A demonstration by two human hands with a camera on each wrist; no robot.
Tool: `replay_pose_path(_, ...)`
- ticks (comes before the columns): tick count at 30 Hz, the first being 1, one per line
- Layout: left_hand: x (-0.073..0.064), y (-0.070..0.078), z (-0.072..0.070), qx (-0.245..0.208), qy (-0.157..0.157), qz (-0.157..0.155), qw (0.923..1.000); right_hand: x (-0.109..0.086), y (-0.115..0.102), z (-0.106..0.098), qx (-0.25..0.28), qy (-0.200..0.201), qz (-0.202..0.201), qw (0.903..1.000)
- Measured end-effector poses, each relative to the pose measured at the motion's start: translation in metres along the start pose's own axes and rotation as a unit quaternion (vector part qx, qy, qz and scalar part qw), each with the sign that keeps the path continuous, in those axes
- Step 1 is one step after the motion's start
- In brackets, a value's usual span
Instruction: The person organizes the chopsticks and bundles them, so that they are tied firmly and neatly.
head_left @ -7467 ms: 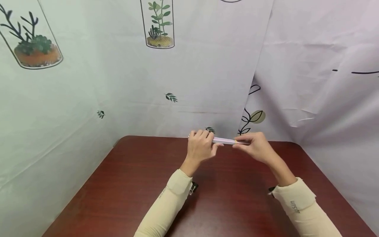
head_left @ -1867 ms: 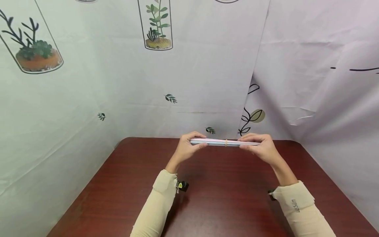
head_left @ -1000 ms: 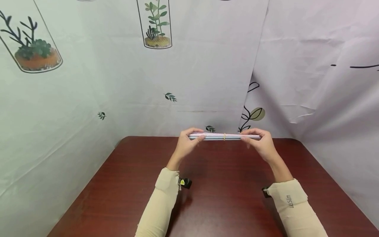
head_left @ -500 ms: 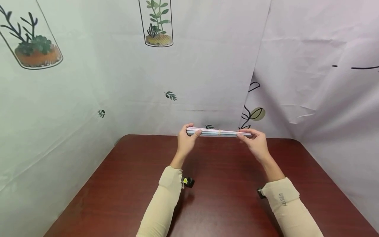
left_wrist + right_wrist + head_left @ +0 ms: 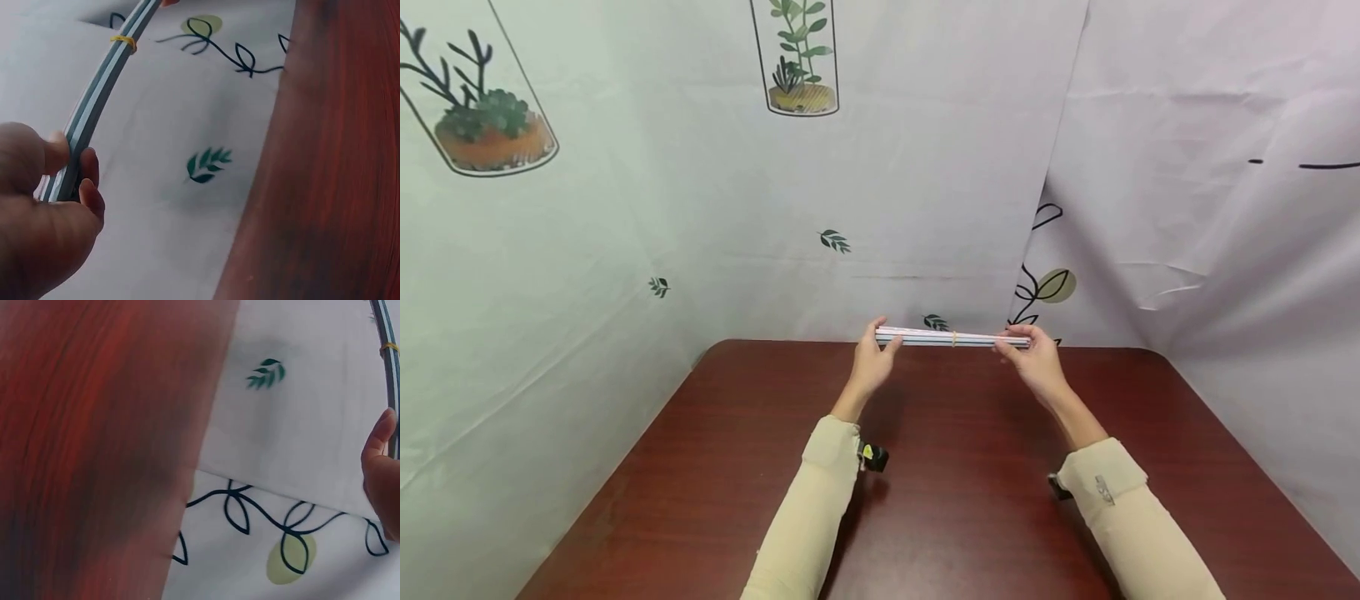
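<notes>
A bundle of slim pastel chopsticks (image 5: 921, 337), pink, white and bluish, is held level above the far part of the table. A yellow rubber band (image 5: 954, 338) circles it around the middle. My left hand (image 5: 870, 365) grips the left, thicker end between thumb and fingers; the left wrist view shows the thumb across the sticks (image 5: 94, 106) and fingertips curled round the other side. At the right, thinner end, my right hand (image 5: 1039, 365) pinches the bundle. Only part of that hand shows at the right edge of the right wrist view.
The reddish-brown table (image 5: 940, 500) spreads beneath both forearms. A white cloth (image 5: 925, 183) printed with plants hangs behind the table's far edge and along both sides. A small black camera (image 5: 874, 457) sits at the left wrist.
The left hand has turned from palm-down over the bundle to gripping its left end. The rubber band now sits mid-bundle, away from the right hand. Lately both hands have shifted slightly left with the chopsticks.
</notes>
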State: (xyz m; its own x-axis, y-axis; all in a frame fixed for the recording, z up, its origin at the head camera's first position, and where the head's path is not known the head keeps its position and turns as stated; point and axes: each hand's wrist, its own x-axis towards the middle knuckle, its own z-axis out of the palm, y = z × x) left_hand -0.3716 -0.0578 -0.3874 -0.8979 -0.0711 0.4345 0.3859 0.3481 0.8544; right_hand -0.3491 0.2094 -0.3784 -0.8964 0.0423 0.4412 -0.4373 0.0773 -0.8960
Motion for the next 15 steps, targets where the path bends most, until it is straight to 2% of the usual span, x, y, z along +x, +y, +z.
replay_pose_path(4,0.005,-0.01,0.004,-0.016,0.006,-0.014,0.9998,0.006,0.008,0.0,-0.034,0.02,0.042,0.9983)
replay_pose_path(7,0.007,-0.018,0.008,-0.01,0.031,-0.028,0.9991,0.01,0.014,0.0,-0.043,0.025,0.067,0.9965)
replay_pose_path(11,0.006,-0.026,0.013,0.027,0.068,-0.047,0.9962,0.012,0.022,0.001,-0.038,0.04,0.101,0.9934)
replay_pose_path(15,0.006,-0.033,0.02,0.073,0.092,-0.077,0.99,0.011,0.031,0.007,-0.065,0.089,0.147,0.9829)
